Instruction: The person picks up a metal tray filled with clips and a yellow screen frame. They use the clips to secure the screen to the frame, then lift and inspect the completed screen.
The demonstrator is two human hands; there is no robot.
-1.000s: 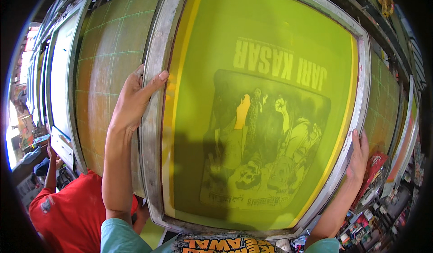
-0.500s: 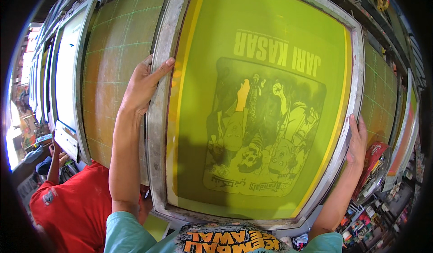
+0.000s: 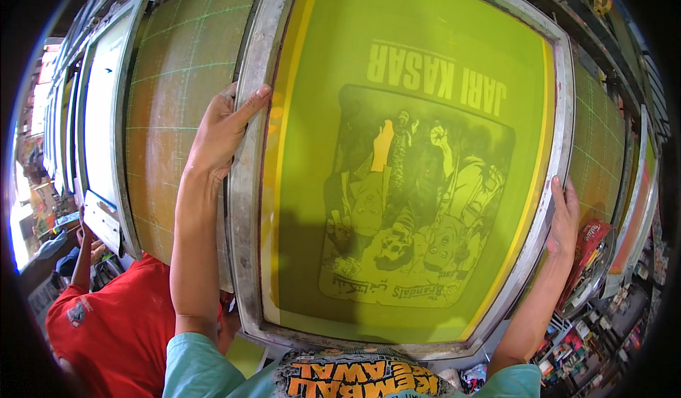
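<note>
A large screen-printing frame (image 3: 246, 185) lies before me, with a worn grey metal border. Its yellow-green mesh (image 3: 425, 15) carries a stencil image (image 3: 418, 199) of several figures under bold lettering, upside down from my side. My left hand (image 3: 223, 132) is closed round the left rail, thumb on top and the other fingers hidden beneath. On the right rail, lower down, my right hand (image 3: 563, 217) grips the outer edge with its thumb side up; some of its fingers are hidden behind the rail.
Flat printing boards with green grid lines lie to the left (image 3: 181, 114) and right (image 3: 596, 135). Farther left stands a white-meshed frame (image 3: 106, 121). A person in a red shirt (image 3: 120, 320) bends close to my left arm. A red packet (image 3: 587, 249) lies beside my right wrist.
Both hands keep their hold on the screen-printing frame. My left hand and the left rail sit slightly farther left and higher in the picture; little else differs.
</note>
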